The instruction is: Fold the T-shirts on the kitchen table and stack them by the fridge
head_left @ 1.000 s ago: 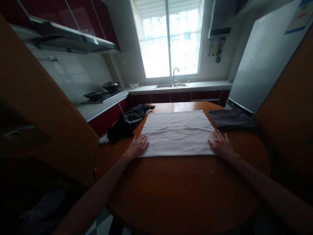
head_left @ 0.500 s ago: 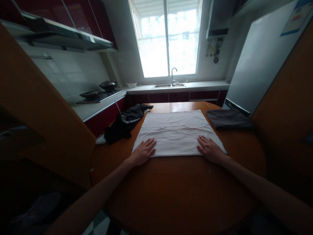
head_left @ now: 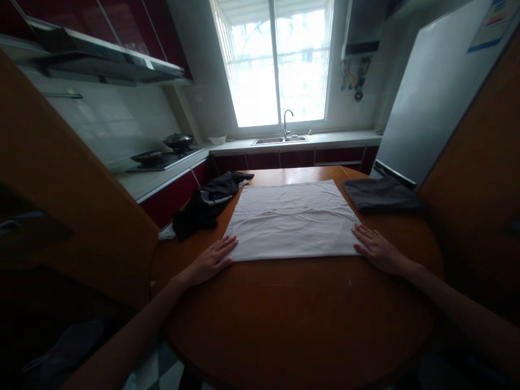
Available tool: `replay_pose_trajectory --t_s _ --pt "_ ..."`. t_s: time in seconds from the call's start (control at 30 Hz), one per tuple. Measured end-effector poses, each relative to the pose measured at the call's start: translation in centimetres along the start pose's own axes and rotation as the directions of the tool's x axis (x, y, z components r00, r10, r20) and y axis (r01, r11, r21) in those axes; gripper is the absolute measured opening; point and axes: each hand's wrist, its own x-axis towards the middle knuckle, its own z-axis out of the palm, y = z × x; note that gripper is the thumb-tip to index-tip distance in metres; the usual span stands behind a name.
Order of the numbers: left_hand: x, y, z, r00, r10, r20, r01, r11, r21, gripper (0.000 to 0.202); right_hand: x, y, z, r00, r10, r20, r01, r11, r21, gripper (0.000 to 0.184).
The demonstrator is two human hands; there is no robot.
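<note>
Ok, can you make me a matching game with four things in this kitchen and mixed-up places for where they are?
Things:
1. White cloth
2. Dark grey cloth
3. Black clothing
4. Tap

Places:
A. Crumpled on the left side of the table
B. At the sink, in front of the window
C. Spread out between the left hand and the right hand
D. In a neat flat shape on the right side of the table

Right pairs: 1-C, 2-D, 3-A, 4-B
</note>
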Motion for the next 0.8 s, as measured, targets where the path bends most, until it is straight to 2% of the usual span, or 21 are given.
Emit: replay_pose_trajectory --t_s 0.07,0.17,0.23,0.33,0.43,0.63,0.8 --pt "-0.5 -0.4 -0.5 0.999 0.036 -0.01 -0.036 0.999 -0.021 0.062 -0.4 0.4 -0.3 0.999 -0.047 0.009 0.047 0.999 0.021 0.071" --pt "-0.8 -0.4 -1.0 0.988 0.132 -0.077 -0.132 0.991 -0.004 0.044 -1.0 0.5 -1.3 0.988 -0.152 -0.028 0.153 0.987 0.057 0.072" --pt "-0.9 0.0 -1.3 0.97 0.213 -0.117 -0.21 0.977 0.033 0.036 -1.3 0.3 -2.1 0.969 -0.233 -0.08 0.239 0.969 0.07 0.06" --pt "-1.1 0.8 -1.8 0.954 0.272 -0.128 -0.266 0.962 0.062 0.037 -1.6 -0.3 -3.2 0.924 -0.363 -0.122 0.371 0.927 0.049 0.038" --pt "-1.4 1.2 -2.1 0.961 0.251 -0.114 -0.246 0.968 0.054 0.042 -1.8 -0.5 -3.9 0.888 -0.441 -0.126 0.444 0.896 -0.012 0.04" --pt "-2.0 0.7 -1.5 0.975 0.149 -0.164 -0.154 0.988 -0.019 0.041 -2.1 0.2 -4.2 0.893 -0.424 -0.153 0.415 0.906 -0.088 0.047" --pt "-2.3 0.4 -0.7 0.97 0.056 -0.236 -0.072 0.996 -0.061 0.037 -2.5 1.0 -3.8 0.924 -0.338 -0.18 0.329 0.941 -0.075 0.038"
